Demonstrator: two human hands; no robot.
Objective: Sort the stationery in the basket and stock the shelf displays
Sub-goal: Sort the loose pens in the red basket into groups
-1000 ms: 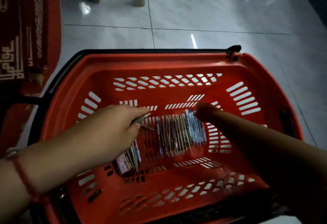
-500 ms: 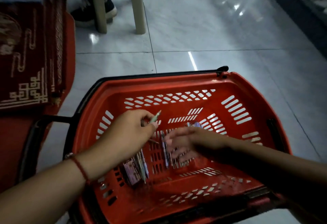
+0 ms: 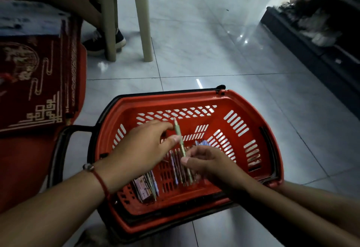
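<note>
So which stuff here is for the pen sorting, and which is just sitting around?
For the job:
red basket
green pen, pinched by the left hand
loose pens under the right hand
packaged pens in the basket's near corner

Just lying about:
beige stool
red patterned mats
someone's dark shoe

I count one red shopping basket (image 3: pixel 241 98), one green pen (image 3: pixel 179 136) lifted above it, one loose row of pens (image 3: pixel 178 170) too packed to number, one small packaged bundle (image 3: pixel 145 188), one beige plastic stool (image 3: pixel 124 18), my two hands.
</note>
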